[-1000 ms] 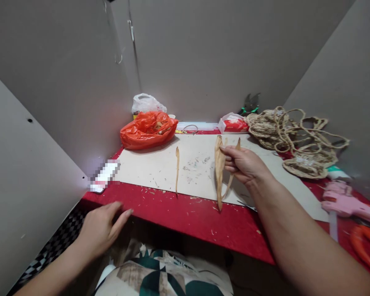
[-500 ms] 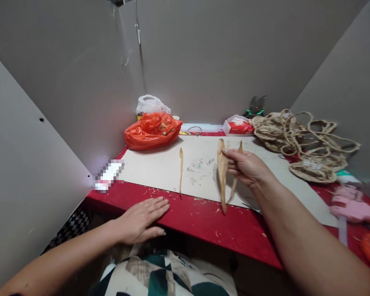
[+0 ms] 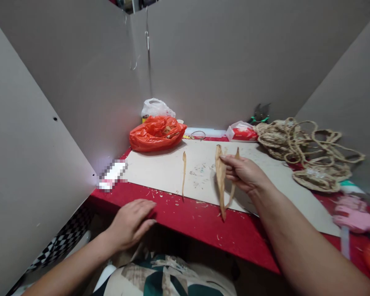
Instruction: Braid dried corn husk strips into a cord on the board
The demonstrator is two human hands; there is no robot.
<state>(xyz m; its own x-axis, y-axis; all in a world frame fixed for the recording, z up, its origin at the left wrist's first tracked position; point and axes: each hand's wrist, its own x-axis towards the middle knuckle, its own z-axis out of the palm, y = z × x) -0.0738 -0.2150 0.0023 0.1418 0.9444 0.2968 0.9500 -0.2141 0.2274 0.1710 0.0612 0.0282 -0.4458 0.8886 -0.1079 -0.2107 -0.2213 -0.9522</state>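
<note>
My right hand pinches dried tan leaf strips between thumb and fingers, over the right part of the pale board. One broad strip hangs down with its tip over the red cloth; a narrower one shows behind the fingers. My left hand is at the front edge of the red table, palm down, fingers stretched out and a little bent, with nothing in it. A single thin dried strip lies on the board between my hands, its lower end at the board's front edge.
At the back left sits an orange plastic bag with tan pieces inside, before a white bag. Rope coils, a tissue pack and pliers stand back right. A pink glue gun lies at the right. Grey panels surround the table.
My left hand has drawn back to the left along the table's edge, its fingers bending slightly. My right hand still holds the strips in nearly the same place. The view has shifted a little.
</note>
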